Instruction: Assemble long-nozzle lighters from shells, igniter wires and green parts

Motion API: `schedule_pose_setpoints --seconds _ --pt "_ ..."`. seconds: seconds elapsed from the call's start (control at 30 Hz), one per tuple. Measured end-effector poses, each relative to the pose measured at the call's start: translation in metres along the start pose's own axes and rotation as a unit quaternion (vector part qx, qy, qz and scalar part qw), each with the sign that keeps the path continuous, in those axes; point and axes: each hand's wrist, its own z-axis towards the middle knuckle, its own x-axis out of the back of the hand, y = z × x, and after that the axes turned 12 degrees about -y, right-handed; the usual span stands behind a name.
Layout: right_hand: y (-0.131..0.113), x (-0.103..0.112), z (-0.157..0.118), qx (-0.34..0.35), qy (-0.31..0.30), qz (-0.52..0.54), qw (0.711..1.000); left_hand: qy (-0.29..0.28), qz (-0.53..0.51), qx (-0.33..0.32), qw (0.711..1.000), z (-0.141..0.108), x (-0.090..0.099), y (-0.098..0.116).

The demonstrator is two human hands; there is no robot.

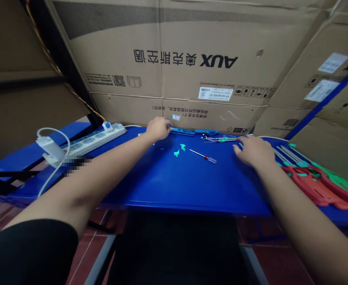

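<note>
The left grip point(159, 128) is at the end of a blue strip point(182, 131) along the far edge (clenched or merely touching, I cannot tell). The right grip point(252, 152) lies open on the surface point(162, 186), near metal rods point(220, 139). A screwdriver point(205, 156) and teal clips point(178, 151) lie loose between, with open room toward the near edge; red frames point(316, 186) are piled at right.

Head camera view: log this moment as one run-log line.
left hand: at blue plastic part | right hand: beside teal-tipped metal rods | between: small screwdriver, teal plastic pieces
</note>
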Motion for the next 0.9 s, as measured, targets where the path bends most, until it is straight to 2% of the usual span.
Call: schedule_pose_setpoints --seconds 0.07,0.17,0.33,0.47,0.57,0.67,0.73,0.83,0.9 --pt "-0.009 0.006 0.028 0.025 -0.018 -0.001 1.0 -0.008 0.042 0.001 0.999 0.013 -0.009 -0.007" --pt "-0.014 0.001 0.057 0.049 -0.026 -0.003 0.998 -0.025 0.09 -0.005 0.996 0.022 -0.02 -0.016" --pt "-0.008 -0.025 0.067 0.095 -0.027 -0.003 0.995 -0.031 0.136 -0.033 0.99 0.024 -0.023 -0.018" --pt "-0.002 -0.036 0.069 0.101 -0.044 0.009 0.994 -0.007 0.151 -0.056 0.987 0.01 -0.005 0.003" --pt "0.0 -0.039 0.071 0.102 -0.049 0.022 0.993 0.008 0.153 -0.093 0.984 -0.024 0.015 0.028" --pt "-0.001 -0.04 0.073 0.11 -0.047 0.038 0.992 0.024 0.144 -0.147 0.978 -0.08 0.03 0.051" --pt "-0.001 -0.042 0.072 0.115 -0.046 0.05 0.991 0.04 0.117 -0.18 0.976 -0.12 0.033 0.059" --pt "-0.002 -0.043 0.071 0.131 -0.044 0.063 0.988 -0.001 0.066 -0.213 0.975 -0.162 0.027 0.061" --pt "-0.002 -0.043 0.07 0.148 -0.038 0.068 0.986 -0.055 0.051 -0.2 0.977 -0.172 0.022 0.057"
